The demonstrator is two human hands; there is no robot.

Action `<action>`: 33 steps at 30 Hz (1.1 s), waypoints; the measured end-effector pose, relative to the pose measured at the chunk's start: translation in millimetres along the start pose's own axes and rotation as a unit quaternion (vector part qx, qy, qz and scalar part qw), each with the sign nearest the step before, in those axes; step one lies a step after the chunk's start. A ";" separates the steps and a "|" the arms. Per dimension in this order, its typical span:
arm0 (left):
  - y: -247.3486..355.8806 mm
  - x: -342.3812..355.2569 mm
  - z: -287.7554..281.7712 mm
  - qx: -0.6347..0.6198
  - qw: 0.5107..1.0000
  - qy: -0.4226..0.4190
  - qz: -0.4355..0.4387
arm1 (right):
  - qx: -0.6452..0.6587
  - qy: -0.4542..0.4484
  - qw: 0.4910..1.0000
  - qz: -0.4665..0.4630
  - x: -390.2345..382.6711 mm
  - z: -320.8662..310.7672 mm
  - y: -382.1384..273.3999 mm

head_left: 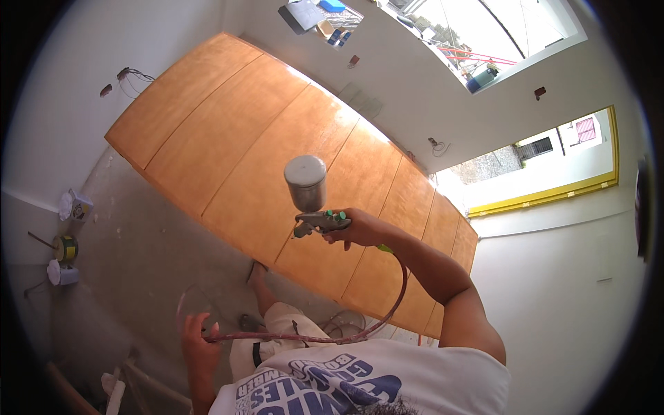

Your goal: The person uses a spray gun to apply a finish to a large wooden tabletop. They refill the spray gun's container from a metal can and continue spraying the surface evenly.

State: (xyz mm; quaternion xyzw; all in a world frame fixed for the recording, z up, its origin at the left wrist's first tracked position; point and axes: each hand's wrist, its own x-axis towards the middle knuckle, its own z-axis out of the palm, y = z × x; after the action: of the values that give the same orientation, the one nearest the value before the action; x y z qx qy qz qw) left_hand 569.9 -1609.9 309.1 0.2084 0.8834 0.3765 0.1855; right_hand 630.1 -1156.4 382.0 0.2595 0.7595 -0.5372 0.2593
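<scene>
My right hand is wrapped round the grip of a spray gun, held out above an orange-brown wooden panel. A grey metal cup with a pale lid stands on top of the gun. From the gun's handle a reddish hose loops down and across in front of my shirt to my left hand. The fingers of that hand are curled round the hose at my left side. The wide panel carries several dark grooves across it, and light glares along its far edge.
Two white buckets and a yellow-and-green can with a stick in it stand by the left wall. Wooden legs or sticks lie at the lower left. Loose wires stick out of the wall. A yellow door frame is at the right.
</scene>
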 end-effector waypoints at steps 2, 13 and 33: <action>-3.4 -8.8 -8.1 0.006 1.000 -0.001 -0.018 | -0.047 -0.009 0.999 0.017 4.5 3.9 -3.9; 17.2 70.5 3.1 0.036 0.998 -0.052 -0.021 | -0.161 0.365 0.915 -0.064 169.0 -231.3 22.6; -25.5 272.6 -62.6 0.057 0.994 -0.027 -0.088 | 0.124 0.546 0.828 0.035 323.6 -375.7 -23.2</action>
State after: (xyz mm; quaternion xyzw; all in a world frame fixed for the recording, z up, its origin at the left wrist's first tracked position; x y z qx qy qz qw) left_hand 303.5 -1524.4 284.2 0.1505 0.9130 0.3020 0.2294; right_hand 334.8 -768.6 288.4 0.5671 0.6944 -0.3879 -0.2137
